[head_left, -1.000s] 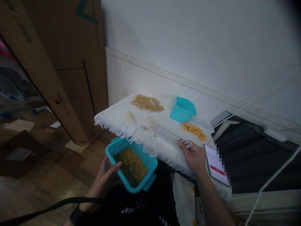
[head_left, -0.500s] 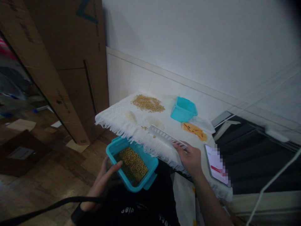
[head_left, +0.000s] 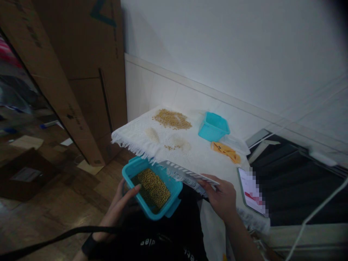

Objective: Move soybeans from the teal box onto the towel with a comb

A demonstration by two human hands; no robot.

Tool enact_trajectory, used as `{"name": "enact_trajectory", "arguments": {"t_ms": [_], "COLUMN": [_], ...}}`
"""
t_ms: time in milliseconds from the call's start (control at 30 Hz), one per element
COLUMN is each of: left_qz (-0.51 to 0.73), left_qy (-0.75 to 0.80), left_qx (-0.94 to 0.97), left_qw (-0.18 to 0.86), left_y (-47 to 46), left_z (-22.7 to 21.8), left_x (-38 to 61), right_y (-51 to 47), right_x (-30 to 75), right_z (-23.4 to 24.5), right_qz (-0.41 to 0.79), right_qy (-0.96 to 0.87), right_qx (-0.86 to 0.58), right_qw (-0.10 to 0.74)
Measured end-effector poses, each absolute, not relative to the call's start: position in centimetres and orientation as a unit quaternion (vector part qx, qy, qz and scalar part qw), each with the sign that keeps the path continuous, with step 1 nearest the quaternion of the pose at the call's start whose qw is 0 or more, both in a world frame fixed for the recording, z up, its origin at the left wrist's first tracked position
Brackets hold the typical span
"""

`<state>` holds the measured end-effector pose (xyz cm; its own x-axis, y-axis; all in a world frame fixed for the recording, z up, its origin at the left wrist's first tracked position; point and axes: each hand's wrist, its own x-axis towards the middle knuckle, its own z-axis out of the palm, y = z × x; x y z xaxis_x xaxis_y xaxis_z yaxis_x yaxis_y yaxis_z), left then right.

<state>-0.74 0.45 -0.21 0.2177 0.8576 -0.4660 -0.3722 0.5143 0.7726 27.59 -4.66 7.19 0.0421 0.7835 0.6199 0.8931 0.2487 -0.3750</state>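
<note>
teal box [head_left: 174, 189] of beans [head_left: 151, 186]: lower centre of frame, just under the tabletop [head_left: 202, 157] edge. likely rigid plastic, bean-heavy, spills if tipped; best gripped by the rim. left hand [head_left: 119, 204] clasps its near wall. right hand [head_left: 221, 195] pinches the end of a slotted strip [head_left: 185, 172], probably light and stiff.

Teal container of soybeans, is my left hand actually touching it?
Touching. The head view shows the left hand gripping the teal container, with the thumb lying over its near rim.
</note>
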Motion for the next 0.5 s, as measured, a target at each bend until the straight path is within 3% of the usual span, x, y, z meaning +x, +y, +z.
{"name": "enact_trajectory", "arguments": {"t_ms": [200, 500], "left_qz": [0.398, 0.405], "left_qy": [0.472, 0.482], "left_qx": [0.231, 0.228], "left_qw": [0.752, 0.743], "left_y": [0.7, 0.9], "left_z": [0.5, 0.7], "left_x": [-0.8, -1.0], "right_y": [-1.6, -0.1], "right_x": [28.9, 29.9], "right_z": [6.8, 7.0], "right_qz": [-0.092, -0.063], "right_qy": [-0.555, -0.567], "right_qx": [-0.689, -0.698], "right_qw": [0.457, 0.433]}}
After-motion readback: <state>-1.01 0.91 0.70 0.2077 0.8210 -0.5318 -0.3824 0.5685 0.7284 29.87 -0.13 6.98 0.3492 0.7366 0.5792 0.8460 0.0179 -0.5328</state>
